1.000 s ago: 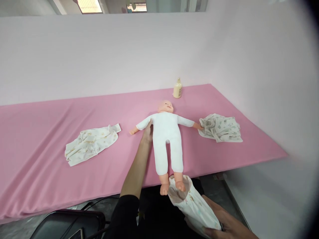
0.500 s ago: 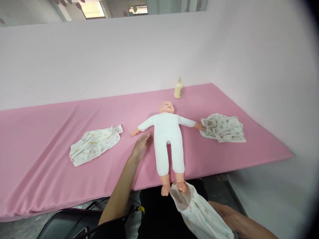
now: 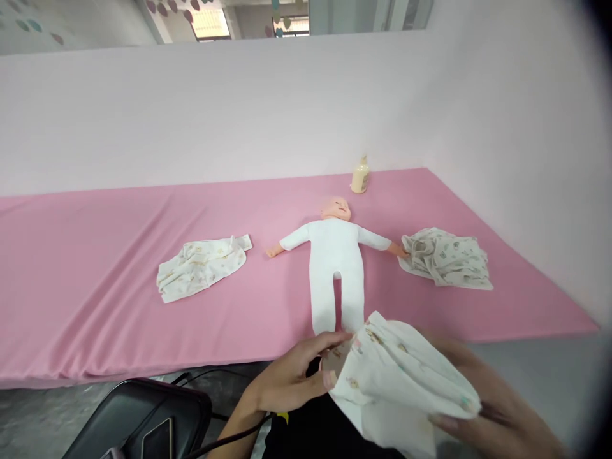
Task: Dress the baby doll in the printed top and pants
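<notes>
A baby doll (image 3: 337, 255) in a white body suit lies on its back on the pink-covered table, arms spread, head toward the wall. In front of its legs is a white baby garment (image 3: 396, 382) with a small coloured print, bunched up and hiding the doll's feet. At the garment's open end, the thumb and fingers of my left hand (image 3: 294, 379) close on its edge. My right hand (image 3: 497, 395), blurred in part, grips the other end from the right.
A folded printed garment (image 3: 203, 268) lies left of the doll. Another printed cloth (image 3: 447, 258) touches the doll's hand on the right. A pump bottle (image 3: 360, 175) stands near the wall. A black chair (image 3: 138, 421) with a phone (image 3: 157, 440) is at lower left.
My left hand has come from beside the doll's body down to the garment and taken its edge. The garment has risen over the doll's feet. The view has shifted left.
</notes>
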Demonstrator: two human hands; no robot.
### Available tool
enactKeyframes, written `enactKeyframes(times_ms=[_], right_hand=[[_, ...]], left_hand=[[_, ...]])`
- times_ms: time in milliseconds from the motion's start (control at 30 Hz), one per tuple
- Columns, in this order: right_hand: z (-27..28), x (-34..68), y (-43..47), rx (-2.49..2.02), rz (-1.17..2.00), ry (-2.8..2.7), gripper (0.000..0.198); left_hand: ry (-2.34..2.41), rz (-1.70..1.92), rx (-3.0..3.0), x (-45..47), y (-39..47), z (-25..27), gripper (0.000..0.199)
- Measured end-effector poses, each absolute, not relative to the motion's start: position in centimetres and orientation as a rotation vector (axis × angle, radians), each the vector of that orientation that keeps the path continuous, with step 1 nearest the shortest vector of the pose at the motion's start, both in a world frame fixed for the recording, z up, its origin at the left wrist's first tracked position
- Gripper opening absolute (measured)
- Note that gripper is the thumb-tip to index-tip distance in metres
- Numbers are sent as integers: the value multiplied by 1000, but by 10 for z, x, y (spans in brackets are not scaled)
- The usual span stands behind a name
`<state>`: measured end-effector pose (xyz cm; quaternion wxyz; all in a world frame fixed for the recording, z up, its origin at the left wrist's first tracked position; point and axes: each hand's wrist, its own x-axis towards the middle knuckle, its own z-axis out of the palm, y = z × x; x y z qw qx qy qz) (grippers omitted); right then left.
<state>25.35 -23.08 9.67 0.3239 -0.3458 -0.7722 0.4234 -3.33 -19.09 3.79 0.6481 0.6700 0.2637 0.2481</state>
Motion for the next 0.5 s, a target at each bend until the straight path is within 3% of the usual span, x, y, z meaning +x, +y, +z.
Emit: enactKeyframes(times_ms=[200, 333, 500], right_hand=[[84, 226, -215, -930, 880, -2172, 29], [88, 230, -211, -905, 1047, -2309, 33], [86, 242, -178, -529, 1551, -2187, 51]], left_hand=[[659, 620, 1472, -42, -201, 47, 76], [932, 667, 1816, -55, -214, 58, 21], [509, 776, 2013, -72, -201, 84, 22]])
